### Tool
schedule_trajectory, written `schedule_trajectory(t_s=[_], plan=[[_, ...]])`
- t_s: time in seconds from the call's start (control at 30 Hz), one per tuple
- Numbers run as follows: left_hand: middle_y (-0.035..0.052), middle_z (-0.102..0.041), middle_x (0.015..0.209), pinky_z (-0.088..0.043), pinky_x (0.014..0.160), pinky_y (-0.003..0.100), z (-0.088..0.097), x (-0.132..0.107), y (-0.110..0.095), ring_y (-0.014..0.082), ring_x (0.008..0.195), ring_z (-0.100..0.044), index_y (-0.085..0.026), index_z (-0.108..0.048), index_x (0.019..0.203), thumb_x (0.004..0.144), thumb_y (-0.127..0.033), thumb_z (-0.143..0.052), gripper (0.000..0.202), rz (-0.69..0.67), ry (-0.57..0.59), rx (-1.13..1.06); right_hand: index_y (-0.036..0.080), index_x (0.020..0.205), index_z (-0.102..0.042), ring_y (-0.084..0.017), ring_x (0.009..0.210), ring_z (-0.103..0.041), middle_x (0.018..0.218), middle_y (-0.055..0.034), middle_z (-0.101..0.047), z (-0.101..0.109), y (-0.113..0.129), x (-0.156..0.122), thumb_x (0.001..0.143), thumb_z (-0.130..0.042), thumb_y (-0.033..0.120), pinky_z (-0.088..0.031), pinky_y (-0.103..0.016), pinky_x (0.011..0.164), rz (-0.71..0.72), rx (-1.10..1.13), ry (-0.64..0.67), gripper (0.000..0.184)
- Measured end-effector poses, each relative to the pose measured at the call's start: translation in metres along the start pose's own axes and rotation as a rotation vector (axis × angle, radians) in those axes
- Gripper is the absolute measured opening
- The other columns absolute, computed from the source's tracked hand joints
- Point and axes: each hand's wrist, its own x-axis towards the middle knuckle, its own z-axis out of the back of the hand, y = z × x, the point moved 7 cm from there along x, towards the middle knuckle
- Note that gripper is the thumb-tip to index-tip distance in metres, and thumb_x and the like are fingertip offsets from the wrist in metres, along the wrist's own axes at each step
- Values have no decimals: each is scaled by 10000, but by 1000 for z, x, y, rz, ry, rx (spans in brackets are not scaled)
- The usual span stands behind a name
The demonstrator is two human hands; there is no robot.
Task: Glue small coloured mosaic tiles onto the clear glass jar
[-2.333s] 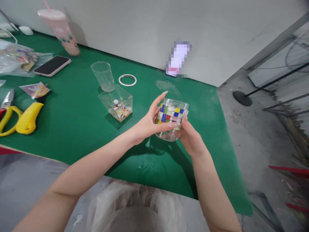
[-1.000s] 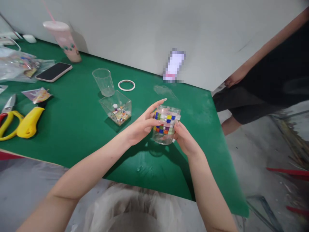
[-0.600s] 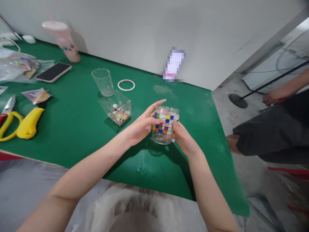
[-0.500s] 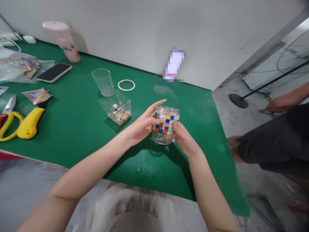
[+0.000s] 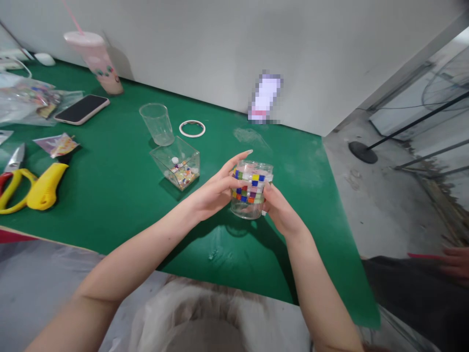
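Note:
Between my two hands is a clear cup [image 5: 247,210] with a band of small coloured square tiles around its side. My left hand [image 5: 218,188] grips its left side, with fingers across the tiles and the index finger stretched along the rim. On the right side, my right hand [image 5: 278,203] closes on the cup, thumb pressed at the tile band. The cup is held just above the green table [image 5: 311,230]. Left of my hands stands a clear square container [image 5: 164,161] with loose coloured pieces in its bottom.
Behind the container are a clear tumbler [image 5: 157,122] and a white ring [image 5: 192,128]. Farther left lie scissors [image 5: 14,178], a yellow-handled tool [image 5: 46,188], a phone [image 5: 82,109], plastic bags [image 5: 25,100] and a pink cup with straw [image 5: 97,61]. A person's hand [image 5: 456,261] shows at right.
My hands and the tiled cup have hardly moved. At the right, the other person has shifted down toward the bottom of the view, uncovering more floor.

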Motion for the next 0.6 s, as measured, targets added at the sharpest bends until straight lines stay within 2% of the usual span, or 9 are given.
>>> schedule_trajectory(t_s=[0.2, 0.4, 0.6], plan=[[7, -628, 1203, -428, 929, 358, 1, 0, 0, 221, 1095, -580, -339, -430, 1361, 721, -131, -614, 698, -6, -3, 22, 328, 1338, -475, -261, 1018, -648, 1250, -60, -624, 1, -2, 1, 799, -592, 608, -567, -418, 769, 6, -16, -2, 618], [4, -630, 1195, -436, 904, 337, 2, 1, 0, 214, 1089, -582, -334, -415, 1375, 714, -139, -614, 718, -5, -17, 34, 316, 1329, -483, -252, 989, -657, 1238, -62, -632, 3, -4, 3, 796, -606, 591, -576, -391, 731, 12, 6, -10, 613], [7, -642, 1174, -427, 909, 325, 1, 0, -1, 196, 1037, -602, -305, -418, 1383, 740, -179, -606, 681, -5, -9, 19, 289, 1261, -540, -260, 984, -656, 1218, -70, -642, 4, -5, 3, 785, -608, 604, -578, -398, 724, 11, 15, -22, 575]])
